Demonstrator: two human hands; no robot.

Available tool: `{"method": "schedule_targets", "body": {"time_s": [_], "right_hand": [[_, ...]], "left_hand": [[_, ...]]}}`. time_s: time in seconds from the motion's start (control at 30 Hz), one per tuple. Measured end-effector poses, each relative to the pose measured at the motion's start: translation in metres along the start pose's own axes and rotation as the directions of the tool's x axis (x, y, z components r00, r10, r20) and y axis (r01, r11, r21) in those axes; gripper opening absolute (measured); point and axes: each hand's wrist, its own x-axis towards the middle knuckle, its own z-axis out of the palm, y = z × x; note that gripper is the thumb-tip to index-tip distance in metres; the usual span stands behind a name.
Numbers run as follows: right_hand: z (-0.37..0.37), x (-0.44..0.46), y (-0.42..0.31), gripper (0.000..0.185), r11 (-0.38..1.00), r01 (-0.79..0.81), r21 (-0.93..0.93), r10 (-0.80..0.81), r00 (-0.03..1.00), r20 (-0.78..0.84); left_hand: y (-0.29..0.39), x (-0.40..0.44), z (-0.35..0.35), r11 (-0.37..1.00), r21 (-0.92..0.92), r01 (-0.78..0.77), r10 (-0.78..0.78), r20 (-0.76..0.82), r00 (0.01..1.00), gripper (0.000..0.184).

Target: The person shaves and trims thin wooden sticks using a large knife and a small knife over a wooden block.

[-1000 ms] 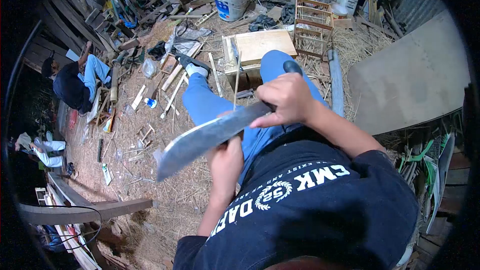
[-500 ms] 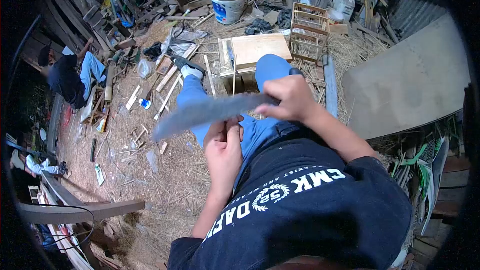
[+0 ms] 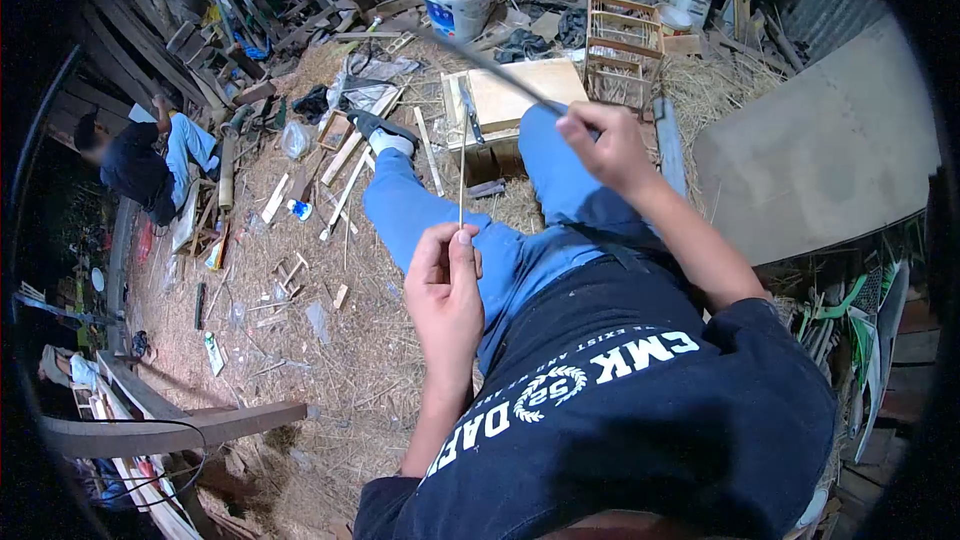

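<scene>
My left hand (image 3: 446, 265) pinches the lower end of a thin stick (image 3: 463, 175), which points up and away over my thigh. To its upper right, my right hand (image 3: 606, 145) is wrapped round the handle of a large knife (image 3: 495, 68). The blade is seen nearly edge-on, blurred, and reaches up and left, apart from the stick. Beyond my knees stands a wooden block (image 3: 520, 95) with a light board on top. A smaller blade-like tool (image 3: 470, 110) lies at the block's left edge.
A white bucket (image 3: 456, 0) stands beyond the block, with a small wooden rack (image 3: 625, 45) to its right. A large flat panel (image 3: 820, 150) is at the right. Wood strips (image 3: 345, 185) litter the straw-covered floor. At the left sits another person (image 3: 140, 160); one more is partly visible below.
The knife has swung up and away from the stick and left hand, its blade turning from broadside to edge-on. My right hand has risen slightly. The stick remains pinched in my left hand.
</scene>
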Motion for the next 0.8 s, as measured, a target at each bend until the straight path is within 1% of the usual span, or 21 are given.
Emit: {"method": "schedule_targets", "body": {"time_s": [0.07, 0.1, 0.13, 0.17, 0.2, 0.23, 0.27, 0.3, 0.33, 0.37, 0.4, 0.43, 0.47, 0.5, 0.53, 0.6, 0.63, 0.67, 0.73, 0.77, 0.8], "right_hand": [[0.003, -0.012, -0.026, 0.064, 0.968, 0.251, -0.01, -0.248, 0.963, 0.108], [0.006, -0.017, -0.035, 0.064, 0.969, 0.249, -0.01, -0.246, 0.964, 0.101], [0.008, -0.022, -0.042, 0.062, 0.923, 0.381, -0.053, -0.368, 0.915, 0.167], [0.009, -0.023, -0.046, 0.061, 0.857, 0.508, -0.086, -0.478, 0.846, 0.237], [0.009, -0.021, -0.048, 0.061, 0.857, 0.507, -0.087, -0.479, 0.848, 0.229], [0.008, -0.02, -0.05, 0.06, 0.82, 0.564, -0.094, -0.53, 0.812, 0.245], [0.008, -0.018, -0.05, 0.059, 0.78, 0.618, -0.1, -0.578, 0.772, 0.264], [0.006, -0.012, -0.043, 0.059, 0.749, 0.652, -0.113, -0.611, 0.747, 0.261], [0.006, -0.006, -0.033, 0.059, 0.749, 0.652, -0.113, -0.611, 0.747, 0.263], [0.008, -0.002, -0.023, 0.059, 0.812, 0.554, -0.183, -0.519, 0.829, 0.205], [0.007, 0.004, -0.014, 0.059, 0.862, 0.445, -0.245, -0.423, 0.896, 0.137], [0.004, 0.013, -0.007, 0.059, 0.86, 0.448, -0.244, -0.426, 0.894, 0.138], [0.001, 0.022, 0.0, 0.059, 0.962, 0.152, -0.228, -0.152, 0.988, 0.019], [-0.001, 0.026, 0.004, 0.06, 0.972, -0.159, -0.174, 0.144, 0.985, -0.091], [-0.002, 0.025, 0.008, 0.06, 0.972, -0.157, -0.173, 0.143, 0.985, -0.092], [-0.002, 0.018, 0.012, 0.06, 0.999, 0.036, 0.025, -0.031, 0.985, -0.17], [-0.003, 0.012, 0.008, 0.06, 0.995, 0.073, 0.062, -0.068, 0.995, -0.077], [-0.003, 0.004, 0.003, 0.06, 0.996, 0.065, 0.061, -0.061, 0.995, -0.074], [-0.001, -0.009, -0.019, 0.061, 0.969, 0.233, -0.086, -0.224, 0.968, 0.11], [0.002, -0.015, -0.026, 0.061, 0.968, 0.237, -0.087, -0.227, 0.968, 0.109], [0.006, -0.02, -0.033, 0.061, 0.915, 0.39, -0.099, -0.374, 0.915, 0.15]], "left_hand": [[0.003, -0.003, 0.001, 0.999, 0.039, -0.005, 0.004, 0.009, 1.0, 0.013], [0.005, -0.003, 0.002, 0.997, 0.072, -0.017, 0.016, 0.016, 1.0, 0.011], [0.002, -0.005, 0.0, 0.997, 0.076, -0.022, 0.021, 0.021, 1.0, 0.011], [-0.005, -0.01, -0.003, 0.99, 0.121, 0.074, -0.072, -0.027, 0.997, 0.009], [-0.006, -0.011, -0.004, 0.972, 0.162, 0.171, -0.16, -0.079, 0.984, 0.009], [0.002, -0.011, 0.002, 0.994, -0.01, 0.113, -0.113, -0.035, 0.993, 0.011], [-0.002, -0.012, 0.002, 0.994, -0.007, 0.11, -0.11, -0.032, 0.993, 0.011], [-0.011, -0.015, 0.0, 0.992, 0.046, 0.116, -0.112, -0.089, 0.99, 0.01], [-0.005, -0.015, 0.003, 0.987, 0.094, 0.128, -0.113, -0.147, 0.983, 0.01], [0.007, -0.008, -0.001, 0.995, 0.025, 0.1, -0.099, -0.045, 0.994, 0.007], [0.008, -0.002, -0.004, 0.995, -0.083, 0.057, -0.054, 0.035, 0.998, 0.015], [0.008, -0.003, -0.006, 0.998, -0.04, 0.039, -0.038, 0.034, 0.999, 0.016], [0.008, -0.004, -0.007, 1.0, 0.004, 0.021, -0.021, 0.033, 0.999, 0.017], [0.007, -0.006, -0.007, 1.0, 0.005, 0.019, -0.019, 0.032, 0.999, 0.017], [0.004, -0.007, -0.005, 0.999, -0.013, 0.03, -0.029, 0.043, 0.999, 0.017], [0.001, -0.007, -0.002, 0.998, -0.033, 0.047, -0.046, 0.052, 0.998, 0.016], [0.001, -0.005, -0.001, 1.0, -0.024, 0.017, -0.016, 0.046, 0.999, 0.016], [0.001, -0.004, 0.0, 1.0, -0.016, -0.014, 0.015, 0.042, 0.999, 0.016], [0.005, -0.005, 0.003, 1.0, -0.011, -0.016, 0.017, 0.033, 0.999, 0.014], [0.009, -0.006, 0.003, 1.0, 0.023, -0.007, 0.006, 0.033, 0.999, 0.013], [0.011, -0.006, 0.004, 0.998, 0.058, 0.0, -0.002, 0.033, 0.999, 0.012]]}}
